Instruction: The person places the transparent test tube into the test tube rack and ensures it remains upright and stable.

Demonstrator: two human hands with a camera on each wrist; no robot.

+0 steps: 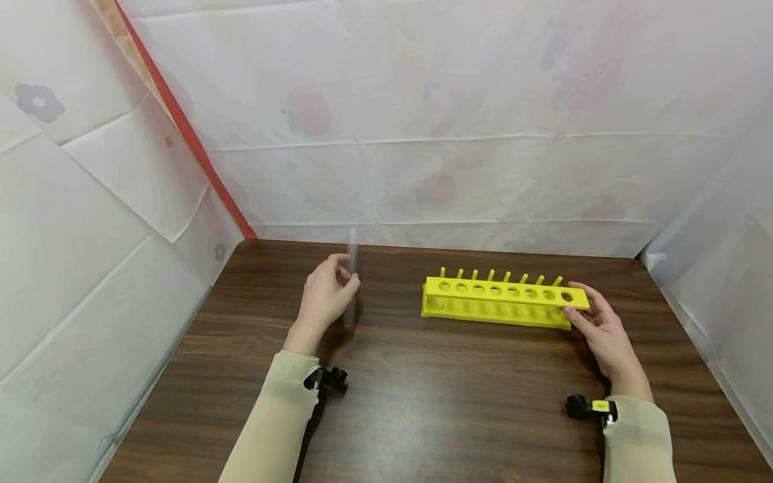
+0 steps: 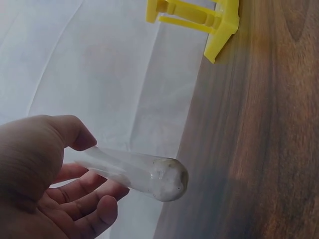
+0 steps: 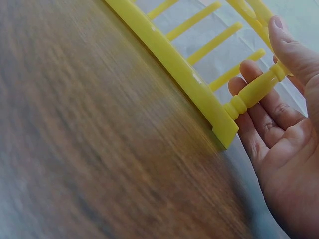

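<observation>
The tube (image 1: 351,278) is standing upright over the left part of the table (image 1: 423,402), its rounded bottom end down near the wood; whether that end is touching the surface cannot be told. The left hand (image 1: 323,298) is pinching it, the thumb and curled fingers closing round the clear glass about halfway up. In the left wrist view the tube (image 2: 139,172) is showing its closed round tip, with a faint cloudy residue inside, and the thumb is lying over it while the fingers (image 2: 94,211) are curling beneath.

The rack (image 1: 504,302) is sitting to the right of the tube, well apart from it, lying lengthwise across the table with a row of round holes along its top and a row of pegs behind. The right hand (image 1: 604,329) is resting against the rack's right end, fingers mostly straight and relaxed, the thumb lying along the top edge. In the right wrist view the rack (image 3: 169,62) is blurring slightly, and the fingers (image 3: 259,124) are lying behind its corner post.

White sheets (image 1: 423,121) are hanging round the table on three sides.
</observation>
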